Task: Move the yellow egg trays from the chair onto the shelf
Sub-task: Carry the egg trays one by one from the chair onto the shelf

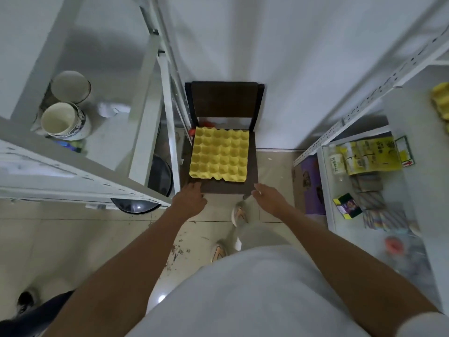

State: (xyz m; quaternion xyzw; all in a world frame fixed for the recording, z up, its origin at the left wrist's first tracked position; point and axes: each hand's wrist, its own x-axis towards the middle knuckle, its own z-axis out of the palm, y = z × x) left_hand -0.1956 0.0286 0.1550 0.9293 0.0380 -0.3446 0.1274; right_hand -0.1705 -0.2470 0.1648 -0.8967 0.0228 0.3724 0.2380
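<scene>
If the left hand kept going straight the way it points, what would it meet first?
Probably the near left corner of the yellow egg tray on the chair; the left hand is already over the seat's front edge, though height above it is unclear.

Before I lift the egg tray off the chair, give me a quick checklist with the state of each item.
1. Tray lies flat on the chair seat: ok.
2. Both hands free: ok; left hand and right hand hold nothing.
3. Hands on the tray: not ok; both are at the seat's front edge, short of it.
4. Nothing lying on the tray: ok.
5. Room on the right shelf: ok; bare surface beside a yellow tray at the frame edge.
6. One tray or a stack: cannot tell.
</scene>
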